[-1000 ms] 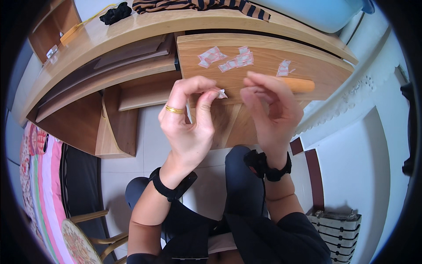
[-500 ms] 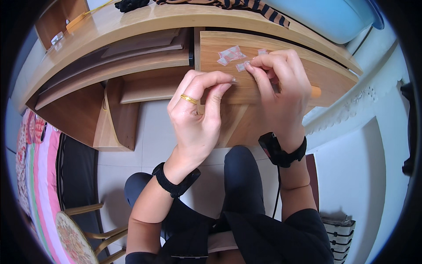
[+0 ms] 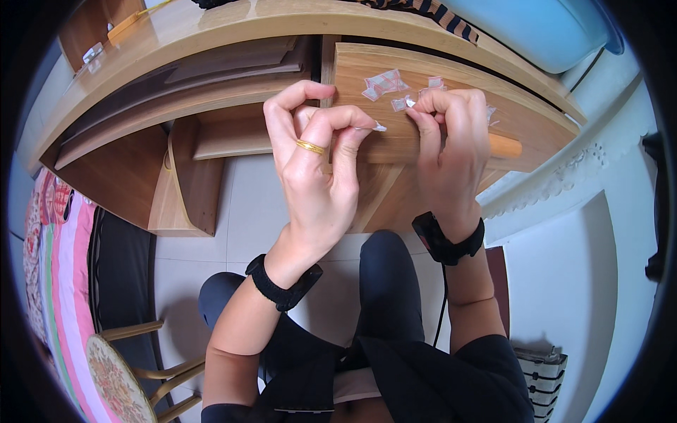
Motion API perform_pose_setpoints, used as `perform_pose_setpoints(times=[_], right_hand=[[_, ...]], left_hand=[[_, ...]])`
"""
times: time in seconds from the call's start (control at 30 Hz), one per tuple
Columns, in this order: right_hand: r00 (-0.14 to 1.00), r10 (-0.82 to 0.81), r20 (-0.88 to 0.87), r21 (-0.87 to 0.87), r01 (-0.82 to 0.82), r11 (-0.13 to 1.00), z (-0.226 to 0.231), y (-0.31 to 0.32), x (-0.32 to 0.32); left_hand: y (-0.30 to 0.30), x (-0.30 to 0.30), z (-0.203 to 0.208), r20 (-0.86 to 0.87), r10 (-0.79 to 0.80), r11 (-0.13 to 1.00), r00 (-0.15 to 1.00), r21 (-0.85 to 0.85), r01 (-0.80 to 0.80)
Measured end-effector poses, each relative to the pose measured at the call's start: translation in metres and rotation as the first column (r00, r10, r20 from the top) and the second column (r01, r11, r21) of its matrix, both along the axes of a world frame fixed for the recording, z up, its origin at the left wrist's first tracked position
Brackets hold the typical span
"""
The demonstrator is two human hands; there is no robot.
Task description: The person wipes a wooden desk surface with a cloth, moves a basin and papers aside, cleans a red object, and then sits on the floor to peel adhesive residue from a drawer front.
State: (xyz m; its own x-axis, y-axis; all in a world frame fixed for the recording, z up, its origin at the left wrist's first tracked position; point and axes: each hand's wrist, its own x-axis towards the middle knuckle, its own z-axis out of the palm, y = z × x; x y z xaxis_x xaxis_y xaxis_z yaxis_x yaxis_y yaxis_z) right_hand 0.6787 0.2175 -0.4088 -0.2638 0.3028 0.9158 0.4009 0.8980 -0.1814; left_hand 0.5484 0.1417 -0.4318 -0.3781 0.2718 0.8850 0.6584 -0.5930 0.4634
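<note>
My left hand (image 3: 316, 158), with a gold ring, pinches a small white piece (image 3: 379, 127) between thumb and index finger. To its right, my right hand (image 3: 453, 151) is closed on another small white piece (image 3: 410, 103), whose kind is too small to tell. Beneath both hands is a light wooden panel (image 3: 374, 151) of the desk. Thin scraps with a pink-and-white pattern (image 3: 386, 83) lie on it beyond the hands. One small scrap (image 3: 399, 105) lies beside my right fingertips, and a further scrap (image 3: 436, 83) shows just past that hand.
An orange-brown rounded bar (image 3: 505, 146) juts out right of my right hand. The desktop (image 3: 233, 25) holds a striped cloth (image 3: 451, 25) and a blue basin (image 3: 536, 32). At left stand an open shelf (image 3: 233, 141), a bed (image 3: 70, 261) and a round-seated chair (image 3: 116, 377).
My left middle finger has lifted away from the pinch. White pieces now show at both fingertips. The desk and scraps sit slightly differently in view.
</note>
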Motion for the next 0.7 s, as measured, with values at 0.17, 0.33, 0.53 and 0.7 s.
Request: perform_pose_setpoints(times=[0.17,0.33,0.53,0.7], right_hand=[[0.997,0.045,-0.060,0.016,-0.044,0.999,-0.007,-0.004,0.002],[0.989,0.064,-0.134,0.004,-0.064,0.998,-0.010,-0.002,-0.001],[0.996,0.035,-0.084,0.032,-0.032,0.999,-0.004,-0.007,0.001],[0.914,0.331,-0.236,-0.205,-0.380,0.902,-0.006,-0.032,0.008]], left_hand=[[0.003,-0.002,-0.001,0.053,-0.041,0.999,0.998,0.018,0.040],[-0.002,-0.008,0.001,-0.164,0.060,0.998,0.985,0.023,-0.057],[-0.004,-0.006,0.000,-0.126,0.051,0.999,0.991,0.015,-0.050],[-0.004,0.003,-0.002,0.101,-0.150,0.988,0.983,-0.015,0.153]])
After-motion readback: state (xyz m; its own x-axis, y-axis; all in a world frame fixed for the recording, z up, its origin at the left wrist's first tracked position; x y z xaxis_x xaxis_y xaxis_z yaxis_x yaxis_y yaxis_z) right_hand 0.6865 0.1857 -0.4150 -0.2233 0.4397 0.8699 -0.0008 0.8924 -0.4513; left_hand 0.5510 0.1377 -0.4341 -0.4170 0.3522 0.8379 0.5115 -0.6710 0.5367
